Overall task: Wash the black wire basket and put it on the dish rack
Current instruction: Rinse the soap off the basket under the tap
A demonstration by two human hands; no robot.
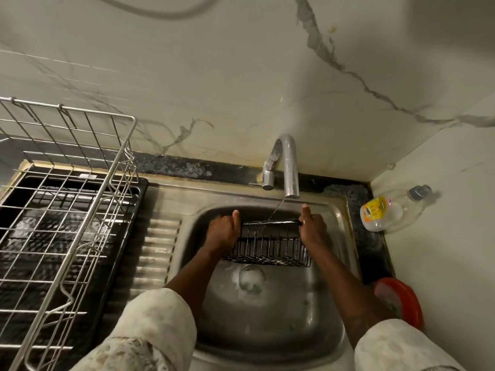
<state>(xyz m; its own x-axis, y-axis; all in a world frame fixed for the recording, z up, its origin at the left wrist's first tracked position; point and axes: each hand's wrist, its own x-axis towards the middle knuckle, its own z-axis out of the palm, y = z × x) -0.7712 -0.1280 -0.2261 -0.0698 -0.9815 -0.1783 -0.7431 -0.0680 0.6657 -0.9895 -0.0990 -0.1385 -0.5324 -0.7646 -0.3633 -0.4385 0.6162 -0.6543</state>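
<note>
Two hands hold one basket over the sink. Far left: silver wire dish rack [67, 183] standing on a black plastic drip tray [140, 188]. Something round and glassy shows blurred through the rack wires, can't tell what. Just right of the tray is the ribbed steel drainboard [158, 250], joined to the stainless steel sink [281, 325], which is set in a dark speckled desk [187, 164]. There is foam round the drain [251, 277].

Left hand [223, 231]: grip clamped on the left end of the rectangular black wire basket [270, 247], thumb sticking up, pale stained sleeve [158, 330] pushed up the forearm. The basket is held level in the air over the back half of the basin, above the drain, with one long side facing the camera. It is well apart from the dish rack.

A curved chrome tap [288, 167] stands behind it, and a thin water stream [277, 208] runs from the spout onto the basket's top rim.

Right hand [313, 228]: grip clamped on the right end, thumb up too.

Right of the sink, a clear plastic bottle with a yellow label [388, 210] lies on its side in the desk corner. A red round plastic lid [401, 301] sits nearer the camera, partly hidden behind the right forearm.
</note>
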